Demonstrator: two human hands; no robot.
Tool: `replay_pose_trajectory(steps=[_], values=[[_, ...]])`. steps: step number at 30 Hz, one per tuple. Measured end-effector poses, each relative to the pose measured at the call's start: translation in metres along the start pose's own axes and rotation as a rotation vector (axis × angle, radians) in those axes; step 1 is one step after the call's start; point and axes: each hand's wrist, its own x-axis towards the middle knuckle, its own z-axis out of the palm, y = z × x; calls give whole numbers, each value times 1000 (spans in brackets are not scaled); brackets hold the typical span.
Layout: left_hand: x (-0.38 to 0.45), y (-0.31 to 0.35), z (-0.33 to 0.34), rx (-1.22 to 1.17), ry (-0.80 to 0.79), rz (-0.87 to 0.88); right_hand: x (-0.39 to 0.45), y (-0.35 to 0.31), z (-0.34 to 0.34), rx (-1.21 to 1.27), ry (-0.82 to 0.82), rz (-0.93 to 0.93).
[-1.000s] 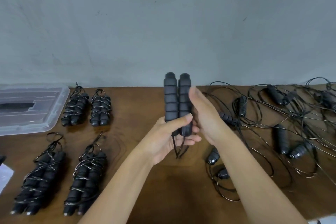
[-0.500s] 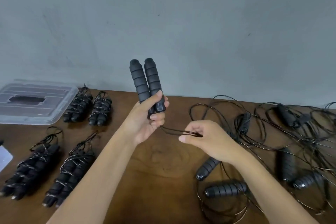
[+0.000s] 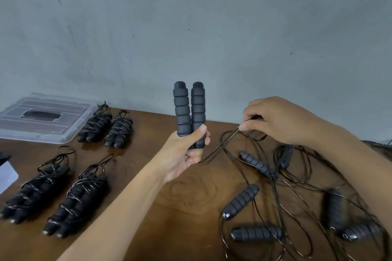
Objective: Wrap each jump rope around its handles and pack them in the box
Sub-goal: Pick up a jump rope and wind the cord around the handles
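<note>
Brown wooden tabletop (image 3: 186,193), the largest item I log, fills the lower frame beneath a grey wall (image 3: 191,27).

Loose ropes (image 3: 297,197): a tangle of thin black cord and several black foam handles, spread across the tabletop from 3 to 5 o'clock.

Box (image 3: 42,121): clear plastic, closed under its lid, at 9 o'clock by the wall.

Wrapped bundles: I count four, each a pair of handles bound in cord. Near pair (image 3: 55,199) at 8 o'clock; far pair (image 3: 106,125) just right of the box.

Left hand (image 3: 182,154): centre frame, raised off the tabletop, fingers and thumb curled around the lower ends of the held handles (image 3: 189,110). These two black foam handles stand upright side by side, touching.

Right hand (image 3: 275,121): at 2 o'clock from the left hand, above the tangle, thumb and fingers pinching the cord (image 3: 218,150). That cord runs taut in a double strand from the base of the held handles up to the pinch.

Pale flat object (image 3: 6,176): at the 9 o'clock edge, partly cut off; I cannot tell what it is.
</note>
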Motion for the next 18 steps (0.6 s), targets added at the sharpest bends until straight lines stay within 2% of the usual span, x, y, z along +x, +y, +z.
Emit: replay_pose_trajectory(steps=[2, 6, 10, 13, 15, 18], values=[[-1, 7, -1, -16, 4, 23, 0, 5, -8, 42, -64, -10], [0, 33, -19, -205, 51, 119, -9, 5, -14, 256, -218, 9], [3, 46, -27, -147, 112, 179, -12, -1, 3, 385, -339, -3], [4, 50, -26, -127, 136, 188, -14, -3, 12, 379, -414, -15], [5, 47, -25, -77, 150, 176, -16, 0, 13, 340, -375, -6], [5, 35, -20, -27, 147, 111, -16, 12, 5, 219, -204, 5]])
